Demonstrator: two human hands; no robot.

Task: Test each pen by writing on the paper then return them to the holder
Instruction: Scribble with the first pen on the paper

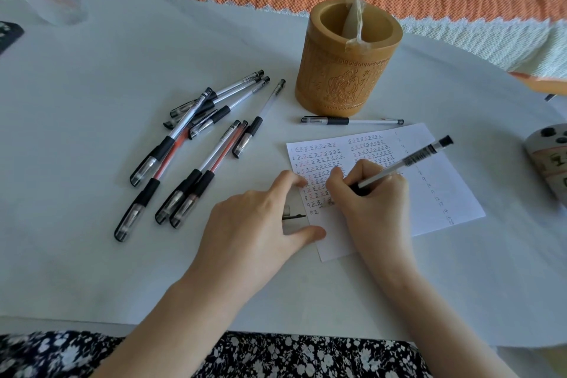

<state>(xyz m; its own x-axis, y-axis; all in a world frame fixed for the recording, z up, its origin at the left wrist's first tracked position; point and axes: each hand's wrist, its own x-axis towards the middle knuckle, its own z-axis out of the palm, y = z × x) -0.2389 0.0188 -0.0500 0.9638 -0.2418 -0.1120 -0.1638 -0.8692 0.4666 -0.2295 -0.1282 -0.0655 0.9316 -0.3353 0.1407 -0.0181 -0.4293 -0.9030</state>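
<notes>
The right hand (374,193) grips 1 pen (411,159) – its fingers (334,181) are curled tight round the black grip, so the tip can press on the paper (445,193). The pen leans. Its tip points down to the lower left, onto row 10 of the marks, and its back end sticks up to the upper right.

The left hand (254,224) lies flat and spread at the paper's left edge. A fingertip and the thumb press there, I think to stop the paper sliding. It holds nothing. A clear cap (288,212) lies just by it – most likely off this pen.

The other pens (167,144) lie in a heap on the surface (92,163), left of the middle. 1 more pen (352,121) lies sideways just in front of the holder (346,77), which stands upright in the upper middle and shows no pens inside.
</notes>
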